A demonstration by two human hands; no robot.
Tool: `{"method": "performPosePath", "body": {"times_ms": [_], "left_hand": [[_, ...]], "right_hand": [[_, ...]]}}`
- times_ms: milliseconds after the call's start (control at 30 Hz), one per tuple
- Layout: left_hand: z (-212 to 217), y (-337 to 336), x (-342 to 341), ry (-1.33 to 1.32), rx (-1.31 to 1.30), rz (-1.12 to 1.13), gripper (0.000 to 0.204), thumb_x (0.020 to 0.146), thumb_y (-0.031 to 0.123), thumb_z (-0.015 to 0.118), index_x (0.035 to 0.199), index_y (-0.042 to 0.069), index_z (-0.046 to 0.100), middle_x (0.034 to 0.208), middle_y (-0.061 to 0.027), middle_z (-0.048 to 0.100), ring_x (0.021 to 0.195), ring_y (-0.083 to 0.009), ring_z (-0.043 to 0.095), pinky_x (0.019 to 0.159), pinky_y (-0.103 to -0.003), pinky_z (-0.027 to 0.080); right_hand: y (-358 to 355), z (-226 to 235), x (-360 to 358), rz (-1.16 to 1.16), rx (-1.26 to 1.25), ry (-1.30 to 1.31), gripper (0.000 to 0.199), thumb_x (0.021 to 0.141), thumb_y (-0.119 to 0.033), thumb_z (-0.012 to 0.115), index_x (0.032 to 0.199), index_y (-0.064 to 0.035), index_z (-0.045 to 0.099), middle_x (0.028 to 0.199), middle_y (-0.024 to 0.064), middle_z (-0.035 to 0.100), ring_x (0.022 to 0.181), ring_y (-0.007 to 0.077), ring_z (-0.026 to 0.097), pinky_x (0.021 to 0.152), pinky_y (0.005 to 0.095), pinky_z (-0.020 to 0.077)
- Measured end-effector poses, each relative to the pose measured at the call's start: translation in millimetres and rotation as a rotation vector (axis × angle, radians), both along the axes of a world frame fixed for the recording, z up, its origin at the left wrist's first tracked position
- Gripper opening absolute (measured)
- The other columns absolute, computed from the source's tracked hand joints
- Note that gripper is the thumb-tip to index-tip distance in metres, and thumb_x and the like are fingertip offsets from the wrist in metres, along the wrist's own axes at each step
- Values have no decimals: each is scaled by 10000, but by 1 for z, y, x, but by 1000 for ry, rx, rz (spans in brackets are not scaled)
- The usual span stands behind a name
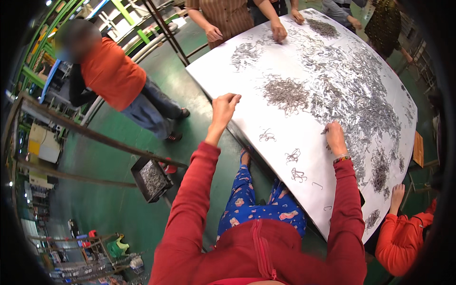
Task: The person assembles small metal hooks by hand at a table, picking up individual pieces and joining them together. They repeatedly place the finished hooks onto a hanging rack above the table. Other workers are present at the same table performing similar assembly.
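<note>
A white-topped table (pixel 256 114) is spread with small metal parts. My left hand (pixel 223 111) is raised by the table's near left edge, its fingers drawn together; whatever they hold, if anything, is too small to make out. My right hand (pixel 336 137) reaches down at the near side of a wide heap of silvery metal pieces (pixel 354 85). Its fingers are pinched, with a small dark bit at the tips that I cannot name. Between my hands lie loose dark hook-shaped wires (pixel 298 175) in small clusters. Beyond them sits a brownish pile of similar wires (pixel 286 93).
Several people stand round the table, some with hands on the parts, such as a co-worker's hand (pixel 279 32). A person in an orange top (pixel 114 76) stands at left. A black bin of metal pieces (pixel 151 179) is beside a metal frame (pixel 85 128).
</note>
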State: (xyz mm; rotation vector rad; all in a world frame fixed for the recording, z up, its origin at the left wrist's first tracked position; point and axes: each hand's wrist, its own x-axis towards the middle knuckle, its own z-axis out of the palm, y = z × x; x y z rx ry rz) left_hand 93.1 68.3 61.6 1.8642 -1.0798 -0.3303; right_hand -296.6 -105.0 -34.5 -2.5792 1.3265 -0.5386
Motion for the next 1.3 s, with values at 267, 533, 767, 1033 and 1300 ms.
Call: {"method": "performPosePath", "body": {"times_ms": [267,533,767,1033,1300], "left_hand": [[-102,-137,20,-559,213,-112,179,793,135,618,738,-19,691,796,-245,658,790,-408,648,740,-484,513],[-93,-110,19,-398,133,-80,159,895,113,578,922,-28,644,929,-223,661,908,-374,639,791,-452,497],[-43,-17,-71,519,-103,-339,183,935,124,610,1000,-38,665,807,-61,679,717,-114,636,660,-260,524],[-2,58,-163,688,-167,-426,155,913,87,659,1011,-32,666,984,-72,662,858,-121,635,752,-265,532],[4,70,-176,701,-300,-298,148,912,80,662,1013,-27,663,1007,-53,648,888,-119,626,777,-267,533]], "right_hand": [[30,56,22,-16,216,-58,163,776,-107,692,887,5,733,807,144,695,683,270,659,647,340,514],[79,75,29,-286,921,-790,244,811,-39,699,1022,81,675,799,107,700,655,109,625,578,211,483],[139,68,56,-214,1032,-1025,143,864,-13,667,982,67,654,839,128,701,681,127,657,571,219,513],[183,90,81,-95,917,-1070,109,870,-12,678,958,53,675,825,89,701,691,110,653,569,213,494],[208,105,92,-76,445,-959,219,842,9,693,1060,-10,689,810,24,695,690,57,619,626,199,496]]}}
